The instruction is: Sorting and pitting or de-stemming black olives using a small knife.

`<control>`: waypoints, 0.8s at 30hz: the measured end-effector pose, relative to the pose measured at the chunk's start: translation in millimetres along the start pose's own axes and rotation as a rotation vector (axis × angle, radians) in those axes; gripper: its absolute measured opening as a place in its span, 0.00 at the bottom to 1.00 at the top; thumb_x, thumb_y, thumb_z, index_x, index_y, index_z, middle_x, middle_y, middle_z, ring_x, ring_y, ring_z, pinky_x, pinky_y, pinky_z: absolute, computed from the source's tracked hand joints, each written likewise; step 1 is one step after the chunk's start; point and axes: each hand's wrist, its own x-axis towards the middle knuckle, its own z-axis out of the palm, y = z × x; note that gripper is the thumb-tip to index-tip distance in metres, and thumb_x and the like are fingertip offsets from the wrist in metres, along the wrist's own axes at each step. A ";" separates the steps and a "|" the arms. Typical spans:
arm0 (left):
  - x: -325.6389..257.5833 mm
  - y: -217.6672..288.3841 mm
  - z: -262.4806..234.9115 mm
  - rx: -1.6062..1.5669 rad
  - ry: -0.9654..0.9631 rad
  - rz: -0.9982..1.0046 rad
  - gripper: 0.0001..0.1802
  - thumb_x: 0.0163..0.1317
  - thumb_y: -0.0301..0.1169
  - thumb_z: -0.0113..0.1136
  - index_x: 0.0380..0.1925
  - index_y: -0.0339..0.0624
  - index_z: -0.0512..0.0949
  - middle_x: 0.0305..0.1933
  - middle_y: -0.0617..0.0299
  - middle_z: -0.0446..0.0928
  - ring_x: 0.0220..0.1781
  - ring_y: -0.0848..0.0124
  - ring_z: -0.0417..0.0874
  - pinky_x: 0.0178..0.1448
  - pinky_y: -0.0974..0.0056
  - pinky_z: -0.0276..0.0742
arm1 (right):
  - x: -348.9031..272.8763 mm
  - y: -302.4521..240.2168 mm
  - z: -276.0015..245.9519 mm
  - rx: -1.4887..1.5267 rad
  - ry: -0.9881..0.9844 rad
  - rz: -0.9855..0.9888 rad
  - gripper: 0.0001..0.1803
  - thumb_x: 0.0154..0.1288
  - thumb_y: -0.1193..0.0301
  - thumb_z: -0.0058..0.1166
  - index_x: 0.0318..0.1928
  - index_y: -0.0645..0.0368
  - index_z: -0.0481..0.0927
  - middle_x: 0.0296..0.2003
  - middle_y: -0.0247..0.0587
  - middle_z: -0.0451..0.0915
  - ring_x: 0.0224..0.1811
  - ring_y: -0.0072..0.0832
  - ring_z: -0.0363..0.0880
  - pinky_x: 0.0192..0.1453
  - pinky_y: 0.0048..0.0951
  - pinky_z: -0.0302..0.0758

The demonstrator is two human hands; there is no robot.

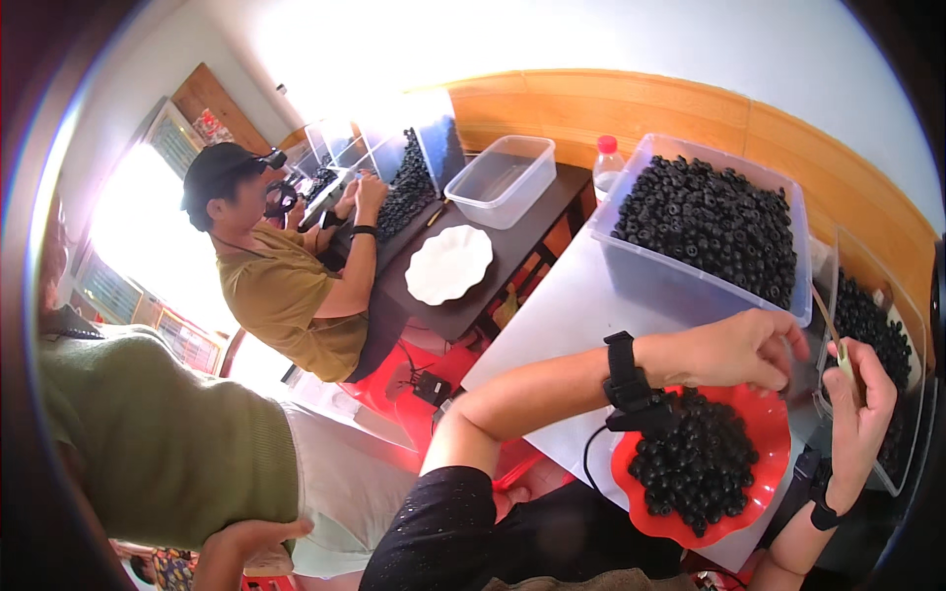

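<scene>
1. The left hand (734,353) hovers over the far edge of the red scalloped plate (772,433), palm down, its fingers curled and the thumb near the fingertips; I cannot tell whether a berry sits between them.
2. The right hand (859,404), just to the right of the plate, pinches a thin tool (828,320) with a pale green part at the grip, between thumb and fingers.
3. A loose heap of dark round berries (695,463) lies in the middle of the plate, which rests on the pale surface (552,345) close to the body.
4. Beyond the plate, a big translucent tub (645,266) is filled high with similar berries; a second tub (918,394), at the far right, holds more, lower down.
5. The work looks underway to me: the plate's heap is sizeable, so plenty there seems left to handle. Which tub holds finished berries, if either does, cannot be told, nor can any change to single berries be made out.
</scene>
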 end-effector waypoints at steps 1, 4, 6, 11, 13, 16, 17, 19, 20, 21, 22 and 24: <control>-0.8 5.7 -1.2 0.006 0.014 0.004 0.17 0.55 0.22 0.59 0.46 0.34 0.70 0.33 0.56 0.80 0.31 0.72 0.79 0.36 0.68 0.74 | -0.8 2.0 1.8 0.065 -0.010 0.021 0.21 0.56 0.66 0.63 0.42 0.71 0.74 0.28 0.31 0.71 0.30 0.16 0.65 0.35 0.17 0.65; 2.7 20.1 0.3 -0.192 0.005 0.133 0.20 0.58 0.20 0.57 0.50 0.34 0.65 0.34 0.57 0.79 0.32 0.75 0.77 0.37 0.71 0.73 | 1.1 -0.9 -8.4 0.097 -0.229 0.078 0.20 0.55 0.67 0.64 0.42 0.70 0.75 0.29 0.31 0.72 0.31 0.16 0.66 0.36 0.18 0.65; 6.5 24.1 -0.7 -0.283 -0.051 0.133 0.19 0.58 0.20 0.57 0.49 0.35 0.66 0.35 0.57 0.79 0.33 0.75 0.77 0.39 0.71 0.73 | 2.9 2.9 -7.9 0.063 -0.262 0.108 0.20 0.54 0.69 0.63 0.43 0.69 0.75 0.30 0.30 0.72 0.31 0.15 0.66 0.36 0.16 0.64; 13.5 25.3 -1.5 -0.329 -0.066 0.150 0.21 0.59 0.19 0.57 0.52 0.38 0.66 0.42 0.60 0.79 0.40 0.77 0.78 0.44 0.71 0.74 | 3.9 -7.7 5.7 0.232 -0.068 0.088 0.18 0.52 0.77 0.61 0.45 0.64 0.77 0.30 0.31 0.76 0.31 0.15 0.71 0.36 0.17 0.67; 6.6 22.1 -6.5 -0.302 -0.045 0.112 0.22 0.60 0.19 0.55 0.55 0.38 0.66 0.47 0.58 0.78 0.49 0.73 0.78 0.53 0.69 0.73 | 11.6 -9.7 16.3 0.214 -0.129 0.051 0.17 0.51 0.78 0.62 0.44 0.64 0.79 0.32 0.36 0.80 0.33 0.18 0.77 0.38 0.19 0.71; 11.8 21.7 -5.9 -0.282 -0.015 0.075 0.21 0.60 0.17 0.52 0.54 0.36 0.66 0.49 0.53 0.77 0.51 0.71 0.78 0.55 0.68 0.72 | 15.8 1.9 11.4 0.132 -0.142 -0.083 0.16 0.49 0.77 0.66 0.42 0.63 0.81 0.33 0.41 0.83 0.35 0.23 0.82 0.39 0.21 0.75; 15.4 19.8 -7.1 -0.274 -0.003 0.039 0.21 0.60 0.17 0.53 0.54 0.36 0.66 0.49 0.53 0.77 0.50 0.71 0.79 0.55 0.68 0.72 | 17.1 0.9 10.5 0.111 -0.135 -0.065 0.16 0.50 0.77 0.66 0.42 0.63 0.81 0.33 0.41 0.83 0.34 0.23 0.82 0.38 0.21 0.75; 25.8 17.1 -4.3 -0.325 -0.005 -0.011 0.18 0.61 0.19 0.53 0.52 0.36 0.67 0.47 0.57 0.77 0.48 0.74 0.78 0.53 0.70 0.73 | 18.7 2.9 6.9 0.073 -0.111 -0.066 0.17 0.51 0.77 0.66 0.44 0.62 0.80 0.32 0.41 0.82 0.31 0.21 0.81 0.35 0.20 0.75; 26.3 18.7 -1.2 -0.329 0.037 -0.040 0.16 0.62 0.20 0.52 0.51 0.36 0.68 0.46 0.60 0.76 0.47 0.76 0.78 0.53 0.70 0.72 | 20.2 6.4 3.2 0.007 -0.145 -0.083 0.17 0.52 0.79 0.64 0.45 0.62 0.79 0.32 0.41 0.82 0.28 0.20 0.79 0.32 0.20 0.74; 26.8 15.1 -2.9 -0.336 0.011 -0.046 0.16 0.62 0.20 0.52 0.51 0.36 0.68 0.46 0.60 0.76 0.47 0.76 0.78 0.53 0.70 0.72 | 19.4 8.9 5.1 -0.008 -0.087 -0.120 0.17 0.53 0.80 0.63 0.46 0.62 0.79 0.31 0.41 0.81 0.26 0.20 0.78 0.31 0.21 0.74; 27.3 9.8 -6.4 -0.363 0.005 -0.068 0.14 0.63 0.22 0.53 0.49 0.36 0.70 0.45 0.61 0.76 0.46 0.77 0.78 0.52 0.71 0.72 | 19.7 10.4 6.9 -0.022 -0.032 -0.160 0.17 0.54 0.81 0.62 0.46 0.61 0.79 0.31 0.40 0.81 0.25 0.21 0.77 0.30 0.21 0.73; 25.7 3.9 -7.2 -0.386 -0.003 -0.093 0.11 0.64 0.24 0.55 0.46 0.37 0.72 0.44 0.62 0.77 0.45 0.78 0.78 0.51 0.71 0.73 | 20.0 9.6 7.9 -0.040 -0.026 -0.174 0.18 0.53 0.81 0.62 0.46 0.60 0.79 0.31 0.40 0.81 0.25 0.23 0.78 0.30 0.21 0.74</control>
